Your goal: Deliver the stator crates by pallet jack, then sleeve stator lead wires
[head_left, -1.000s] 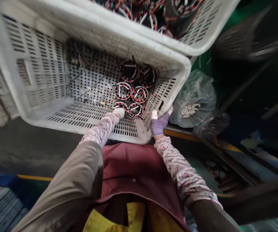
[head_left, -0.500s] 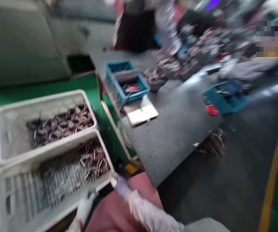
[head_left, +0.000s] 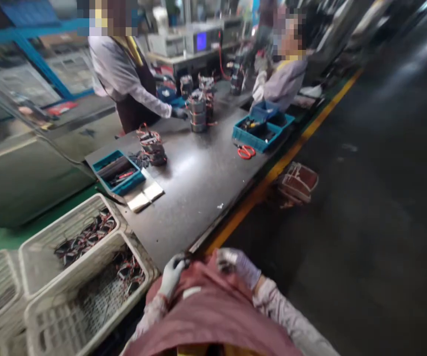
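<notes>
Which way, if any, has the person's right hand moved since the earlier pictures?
Yes. The purple-gloved right hand has left the rim of the white perforated plastic crate and now sits clear of it, to its right, above the maroon apron.

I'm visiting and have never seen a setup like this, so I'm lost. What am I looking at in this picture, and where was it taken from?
There's no machine here. This is a person's own view, from one camera worn on their head, looking forward and down. At the bottom are their gloved left hand and right hand, in front of a maroon apron; I can't tell whether they hold anything. At lower left, white perforated crates contain red-and-black wired rings. Ahead, a dark worktable carries stacked metal rings, a teal tray and red-handled scissors. Two co-workers stand at it.
</notes>
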### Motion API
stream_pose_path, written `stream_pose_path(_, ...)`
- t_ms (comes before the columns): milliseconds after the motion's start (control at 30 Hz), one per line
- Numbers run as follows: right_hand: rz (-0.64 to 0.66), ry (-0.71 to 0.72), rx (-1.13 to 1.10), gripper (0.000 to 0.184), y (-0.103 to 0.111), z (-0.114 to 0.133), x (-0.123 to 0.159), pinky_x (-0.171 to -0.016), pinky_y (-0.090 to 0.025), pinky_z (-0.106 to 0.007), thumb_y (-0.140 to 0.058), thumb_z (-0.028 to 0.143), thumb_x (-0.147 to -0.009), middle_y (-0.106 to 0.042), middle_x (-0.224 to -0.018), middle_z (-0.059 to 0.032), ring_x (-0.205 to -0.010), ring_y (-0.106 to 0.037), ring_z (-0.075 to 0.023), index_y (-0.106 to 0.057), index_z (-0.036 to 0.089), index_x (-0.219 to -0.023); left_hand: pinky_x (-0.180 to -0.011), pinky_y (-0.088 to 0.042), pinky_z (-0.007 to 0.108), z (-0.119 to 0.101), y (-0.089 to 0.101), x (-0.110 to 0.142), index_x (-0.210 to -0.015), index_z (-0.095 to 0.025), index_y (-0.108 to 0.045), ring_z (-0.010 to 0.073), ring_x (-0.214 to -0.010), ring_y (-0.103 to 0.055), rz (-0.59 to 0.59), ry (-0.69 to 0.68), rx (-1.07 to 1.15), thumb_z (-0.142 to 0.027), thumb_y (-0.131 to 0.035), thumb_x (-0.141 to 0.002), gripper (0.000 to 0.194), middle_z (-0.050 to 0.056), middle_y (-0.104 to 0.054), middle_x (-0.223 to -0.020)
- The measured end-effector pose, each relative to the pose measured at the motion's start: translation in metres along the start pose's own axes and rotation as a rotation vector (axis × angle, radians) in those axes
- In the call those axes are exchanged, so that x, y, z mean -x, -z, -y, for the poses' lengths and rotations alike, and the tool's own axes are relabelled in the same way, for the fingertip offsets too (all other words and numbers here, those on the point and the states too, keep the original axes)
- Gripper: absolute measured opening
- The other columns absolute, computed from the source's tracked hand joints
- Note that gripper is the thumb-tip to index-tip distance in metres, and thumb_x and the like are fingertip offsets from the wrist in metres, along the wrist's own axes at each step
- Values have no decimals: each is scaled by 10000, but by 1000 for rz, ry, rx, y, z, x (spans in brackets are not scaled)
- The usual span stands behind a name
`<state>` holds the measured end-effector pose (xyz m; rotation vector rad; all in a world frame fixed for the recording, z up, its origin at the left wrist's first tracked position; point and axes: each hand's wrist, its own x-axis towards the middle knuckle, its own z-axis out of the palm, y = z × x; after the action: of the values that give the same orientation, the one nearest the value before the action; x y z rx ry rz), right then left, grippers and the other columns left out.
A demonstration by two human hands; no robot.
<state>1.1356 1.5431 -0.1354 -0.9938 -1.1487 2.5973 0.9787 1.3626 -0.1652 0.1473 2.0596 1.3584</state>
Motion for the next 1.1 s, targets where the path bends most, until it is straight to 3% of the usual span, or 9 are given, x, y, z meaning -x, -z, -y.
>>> stream_pose_path(133,-86,132,25,451,71,75,-33,-551,-493,-272,-733,600,-727,-658,-755,-8,-578,-558,-125,-698,219,-966,-943,-543,407,-25,-70,8,-837,-185,-672,239,-914,-695,95,87,22,-454,-643,-573,377,71,-741,-881)
stream_pose_path(233,-86,389,781,389,81,100,-105,-869,-541,-385,-659,384,-843,-679,-1126,-111,-960,-648,-218,-675,193,-1182,-897,-562,396,-28,-96,11,-857,-175,-663,234,-878,-704,84,120,71,-446,-658,-594,378,69,-742,-871)
stream_pose_path(300,127,419,1440,446,71,103,-149,-1031,-464,-416,-627,242,-860,-567,-1366,-154,-1198,-569,-250,-629,188,-1302,-898,-561,415,-28,-104,7,-845,-172,-670,247,-871,-706,20,99,90,-458,-658,-604,374,71,-745,-856)
stream_pose_path(333,205,419,1548,460,65,103,-166,-1033,-460,-419,-673,168,-808,-559,-1379,-167,-1203,-570,-263,-656,178,-1267,-915,-555,427,-26,-106,2,-820,-172,-681,256,-878,-705,-26,83,89,-463,-662,-602,364,73,-748,-852)
stream_pose_path(500,464,535,1741,89,60,101,-218,-717,-541,-274,-811,144,-683,-719,-825,-66,-795,-681,-194,-736,189,-697,-907,-556,500,-21,-113,-54,-728,-271,-703,338,-902,-722,-352,142,242,-457,-719,-482,309,50,-758,-805)
stream_pose_path(633,413,640,1703,97,84,134,-235,-653,-539,-245,-796,151,-697,-704,-721,-33,-692,-673,-169,-722,208,-669,-811,-574,458,-61,-135,-111,-767,-260,-664,312,-845,-736,-472,182,374,-468,-724,-458,377,67,-759,-795)
stream_pose_path(767,86,729,1548,157,119,226,-260,-790,-577,-309,-603,137,-827,-741,-862,-73,-822,-707,-193,-744,204,-839,-672,-539,313,-126,-169,-164,-897,-158,-657,227,-758,-728,-345,151,401,-442,-720,-512,482,110,-760,-824)
stream_pose_path(933,-392,894,1323,271,190,400,-282,-960,-533,-415,-484,246,-888,-737,-1015,-113,-976,-688,-232,-737,180,-963,-643,-502,288,-194,-206,-216,-898,-146,-658,222,-732,-722,-141,78,306,-453,-719,-533,481,96,-755,-795)
stream_pose_path(1100,-710,995,1292,251,231,546,-316,-970,-513,-365,-541,205,-801,-748,-986,-126,-979,-687,-248,-756,164,-923,-861,-547,382,-266,-204,-288,-882,-169,-665,250,-900,-719,-225,-152,99,-406,-671,-632,345,102,-760,-918)
